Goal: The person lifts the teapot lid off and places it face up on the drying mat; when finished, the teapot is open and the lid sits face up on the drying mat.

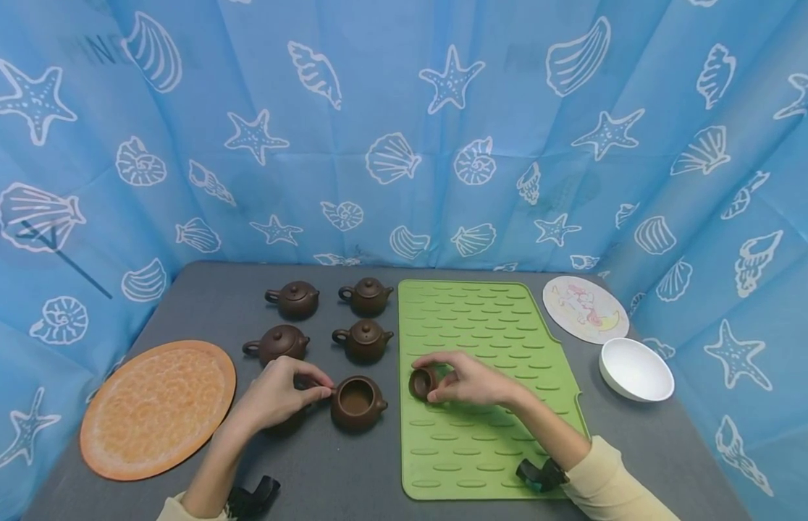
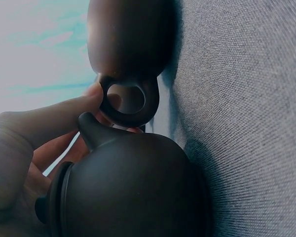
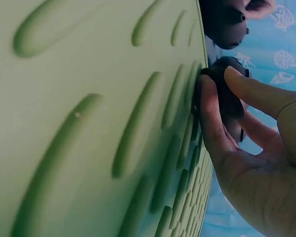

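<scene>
A brown teapot (image 1: 355, 417) without a lid on it stands on the grey table, its round mouth facing up. My left hand (image 1: 278, 394) pinches its loop handle (image 2: 130, 120) between thumb and fingertips. Below that hand a lidded teapot (image 2: 133, 187) sits close, mostly hidden from the head view. My right hand (image 1: 468, 380) holds a small brown teapot lid (image 1: 420, 383), hollow side up, between thumb and fingers. The lid is low over the left edge of the green mat (image 1: 482, 463); in the right wrist view the fingers cover part of it.
Several lidded teapots, among them one (image 1: 298, 299) at the back left, stand in two columns behind the hands. An orange round mat (image 1: 158, 409) lies at left. On the right are a white bowl (image 1: 636, 370) and a printed round mat (image 1: 583, 307). A blue curtain (image 1: 404, 130) hangs behind.
</scene>
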A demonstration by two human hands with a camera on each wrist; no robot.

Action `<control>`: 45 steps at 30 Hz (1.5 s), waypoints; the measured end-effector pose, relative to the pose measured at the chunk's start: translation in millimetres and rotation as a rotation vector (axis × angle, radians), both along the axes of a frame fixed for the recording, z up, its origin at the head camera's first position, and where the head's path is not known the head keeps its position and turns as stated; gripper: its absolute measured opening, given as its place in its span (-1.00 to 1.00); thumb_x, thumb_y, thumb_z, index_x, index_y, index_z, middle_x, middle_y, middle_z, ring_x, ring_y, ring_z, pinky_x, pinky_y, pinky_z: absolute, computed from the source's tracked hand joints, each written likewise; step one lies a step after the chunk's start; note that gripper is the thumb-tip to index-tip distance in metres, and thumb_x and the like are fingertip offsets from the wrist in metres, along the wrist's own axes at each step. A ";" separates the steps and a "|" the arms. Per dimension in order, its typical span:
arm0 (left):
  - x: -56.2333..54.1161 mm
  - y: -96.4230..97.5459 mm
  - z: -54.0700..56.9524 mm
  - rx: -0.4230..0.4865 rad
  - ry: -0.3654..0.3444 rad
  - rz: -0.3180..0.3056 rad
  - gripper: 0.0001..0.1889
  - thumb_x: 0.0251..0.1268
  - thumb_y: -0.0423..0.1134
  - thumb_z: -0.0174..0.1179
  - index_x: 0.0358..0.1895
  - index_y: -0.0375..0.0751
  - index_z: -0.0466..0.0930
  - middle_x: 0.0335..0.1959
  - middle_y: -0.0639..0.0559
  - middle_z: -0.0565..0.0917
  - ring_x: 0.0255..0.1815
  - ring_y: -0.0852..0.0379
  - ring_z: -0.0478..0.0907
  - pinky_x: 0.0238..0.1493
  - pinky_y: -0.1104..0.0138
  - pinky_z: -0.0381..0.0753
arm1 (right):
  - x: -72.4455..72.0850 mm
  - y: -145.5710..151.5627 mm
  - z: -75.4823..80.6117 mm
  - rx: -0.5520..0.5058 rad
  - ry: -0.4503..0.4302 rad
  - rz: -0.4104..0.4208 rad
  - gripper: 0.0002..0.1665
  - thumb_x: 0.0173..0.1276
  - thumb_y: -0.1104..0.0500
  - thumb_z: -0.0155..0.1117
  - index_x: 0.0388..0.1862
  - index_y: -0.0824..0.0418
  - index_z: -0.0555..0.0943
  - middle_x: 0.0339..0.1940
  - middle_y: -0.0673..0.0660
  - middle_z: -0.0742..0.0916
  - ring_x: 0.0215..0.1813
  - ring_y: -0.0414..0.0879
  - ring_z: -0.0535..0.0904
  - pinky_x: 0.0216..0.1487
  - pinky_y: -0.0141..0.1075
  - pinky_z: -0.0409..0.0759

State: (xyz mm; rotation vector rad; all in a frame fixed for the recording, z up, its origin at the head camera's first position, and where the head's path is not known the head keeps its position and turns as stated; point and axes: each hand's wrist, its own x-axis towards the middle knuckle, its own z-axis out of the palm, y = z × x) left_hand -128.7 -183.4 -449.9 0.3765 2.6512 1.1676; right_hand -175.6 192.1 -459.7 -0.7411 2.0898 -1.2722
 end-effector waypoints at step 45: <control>-89.2 3.1 39.8 0.013 0.066 -0.163 -0.83 0.55 -0.28 0.35 0.05 -0.24 0.82 -0.05 -0.10 0.85 -0.07 -0.03 0.80 -0.02 0.14 0.79 | -50.3 -71.5 58.7 -0.094 0.110 -0.105 -0.53 0.52 0.29 0.40 0.36 0.30 0.60 0.31 0.52 0.60 -0.17 0.22 0.85 0.10 0.34 0.75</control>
